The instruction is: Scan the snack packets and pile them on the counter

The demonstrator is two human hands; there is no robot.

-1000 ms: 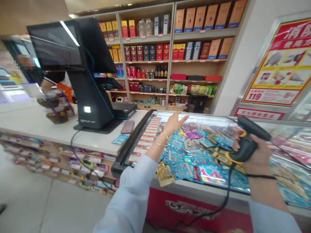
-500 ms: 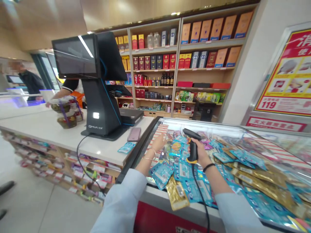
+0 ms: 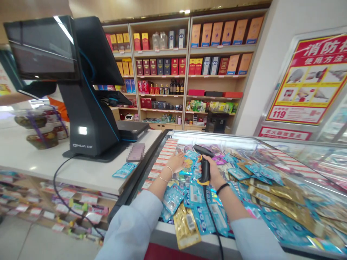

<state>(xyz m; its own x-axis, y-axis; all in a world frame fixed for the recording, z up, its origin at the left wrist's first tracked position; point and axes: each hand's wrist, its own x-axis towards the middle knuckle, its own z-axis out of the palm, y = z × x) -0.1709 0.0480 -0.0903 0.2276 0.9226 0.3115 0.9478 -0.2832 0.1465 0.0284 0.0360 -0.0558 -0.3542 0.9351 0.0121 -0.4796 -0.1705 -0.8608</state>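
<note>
The right hand is clamped round the grip of a black scanner, whose head tips down and left toward the left hand. A cable runs from the grip back along the right forearm. The left hand lies just left of the scanner, fingers together on a blue packet under the scanner's head; whether it pinches the packet I cannot tell. Both hands rest over a heap of packets that spreads right of the right hand across a chest. Left of the left hand is a white counter with a till; shelves stand well beyond both hands
</note>
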